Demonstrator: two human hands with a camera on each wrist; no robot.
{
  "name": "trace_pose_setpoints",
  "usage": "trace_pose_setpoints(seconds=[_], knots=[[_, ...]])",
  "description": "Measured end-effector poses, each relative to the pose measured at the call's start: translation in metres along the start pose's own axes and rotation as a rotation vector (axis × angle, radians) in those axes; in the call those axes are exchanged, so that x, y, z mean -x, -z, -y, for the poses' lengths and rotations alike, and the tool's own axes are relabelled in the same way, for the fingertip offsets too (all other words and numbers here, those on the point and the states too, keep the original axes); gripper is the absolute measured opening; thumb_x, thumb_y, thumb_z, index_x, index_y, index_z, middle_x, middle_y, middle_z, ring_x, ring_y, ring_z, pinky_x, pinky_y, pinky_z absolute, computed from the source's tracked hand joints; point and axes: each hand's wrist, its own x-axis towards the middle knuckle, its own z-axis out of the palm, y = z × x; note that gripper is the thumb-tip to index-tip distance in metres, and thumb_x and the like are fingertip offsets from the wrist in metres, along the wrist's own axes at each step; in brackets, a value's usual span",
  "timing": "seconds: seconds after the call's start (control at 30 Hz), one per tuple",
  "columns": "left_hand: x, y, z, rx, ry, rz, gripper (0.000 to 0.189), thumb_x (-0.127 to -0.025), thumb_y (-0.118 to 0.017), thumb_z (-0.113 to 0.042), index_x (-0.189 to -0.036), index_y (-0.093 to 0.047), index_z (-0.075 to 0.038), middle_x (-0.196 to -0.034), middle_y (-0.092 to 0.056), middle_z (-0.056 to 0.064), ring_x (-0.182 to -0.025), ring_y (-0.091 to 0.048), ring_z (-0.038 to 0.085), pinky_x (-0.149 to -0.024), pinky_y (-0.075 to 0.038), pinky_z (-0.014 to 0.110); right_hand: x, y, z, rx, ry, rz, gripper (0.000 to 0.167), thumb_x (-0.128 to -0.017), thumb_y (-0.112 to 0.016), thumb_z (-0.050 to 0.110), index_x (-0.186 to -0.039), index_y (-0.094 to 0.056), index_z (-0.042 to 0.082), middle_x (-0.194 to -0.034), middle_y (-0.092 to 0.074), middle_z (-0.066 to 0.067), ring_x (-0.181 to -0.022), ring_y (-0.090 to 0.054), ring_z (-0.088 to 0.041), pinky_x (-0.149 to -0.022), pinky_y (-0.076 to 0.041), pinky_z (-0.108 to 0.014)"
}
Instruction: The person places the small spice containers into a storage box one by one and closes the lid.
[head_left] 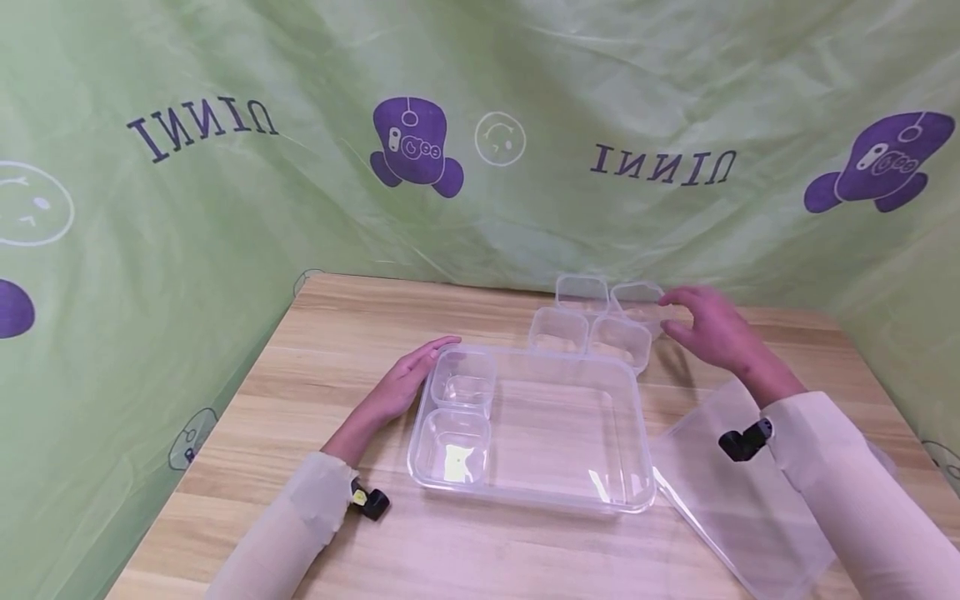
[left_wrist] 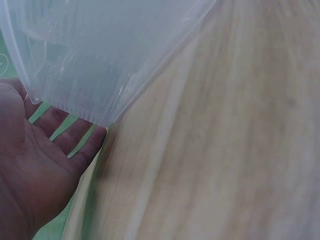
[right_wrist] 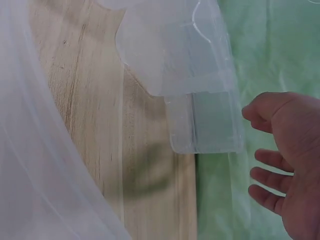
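Note:
A large clear rectangular container stands on the table, two small clear cups lined up along its left side: a rear cup and a front cup. My left hand rests against the container's left rear corner, fingers extended. Behind the container is a cluster of several loose clear cups. Beside the rear right cup is my right hand, thumb and fingers spread and holding nothing. The right wrist view has that hand a little apart from the cups.
A flat translucent lid lies on the table right of the container, partly beneath the right sleeve. Behind the wooden table hangs a green curtain with purple prints. Each wrist carries a small black camera.

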Motion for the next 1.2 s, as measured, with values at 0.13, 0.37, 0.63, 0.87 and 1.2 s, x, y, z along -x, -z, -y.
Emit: trace_pose_setpoints(seconds=[0.13,0.37,0.63,0.87,1.2], knots=[[-0.001,0.000,-0.001,0.001,0.002,0.001,0.045,-0.115,-0.033,-0.028,-0.155,-0.047,-0.013,-0.160,-0.043,0.004,-0.149,-0.032,0.025,-0.122,-0.023,0.049,-0.001,-0.002,-0.004,0.007,-0.035,0.056,0.042,-0.099,-0.068,0.012,-0.135,-0.057,-0.005,-0.144,-0.044,-0.036,-0.134,-0.037,-0.057,-0.107,-0.030,-0.073],[-0.001,-0.001,0.000,0.008,0.010,-0.003,0.045,-0.115,-0.032,-0.030,-0.155,-0.047,-0.014,-0.159,-0.043,0.005,-0.148,-0.034,0.025,-0.122,-0.024,0.049,-0.001,-0.006,-0.012,-0.002,0.028,0.078,0.031,-0.100,-0.061,0.002,-0.129,-0.059,-0.010,-0.136,-0.046,-0.040,-0.129,-0.039,-0.058,-0.105,-0.032,-0.072],[0.001,-0.004,0.003,0.007,0.015,-0.010,0.045,-0.115,-0.032,-0.029,-0.155,-0.047,-0.013,-0.159,-0.044,0.006,-0.148,-0.036,0.028,-0.121,-0.025,0.052,0.000,-0.009,-0.018,-0.063,-0.065,0.170,0.037,-0.107,-0.054,0.011,-0.137,-0.053,-0.012,-0.143,-0.042,-0.040,-0.127,-0.044,-0.058,-0.105,-0.035,-0.072],[0.000,-0.004,0.002,0.002,0.011,-0.010,0.045,-0.115,-0.032,-0.029,-0.155,-0.048,-0.014,-0.159,-0.043,0.006,-0.148,-0.035,0.027,-0.121,-0.025,0.051,0.002,-0.012,-0.021,-0.040,-0.089,0.162,0.036,-0.108,-0.054,0.017,-0.133,-0.057,-0.009,-0.140,-0.047,-0.036,-0.122,-0.050,-0.055,-0.100,-0.041,-0.071],[0.001,-0.002,0.001,0.008,0.001,-0.007,0.045,-0.115,-0.032,-0.029,-0.154,-0.048,-0.012,-0.159,-0.044,0.006,-0.148,-0.035,0.025,-0.121,-0.025,0.050,0.001,-0.014,-0.020,-0.025,-0.091,0.149,0.040,-0.109,-0.055,0.027,-0.130,-0.061,-0.007,-0.142,-0.045,-0.039,-0.125,-0.047,-0.058,-0.101,-0.038,-0.073]])
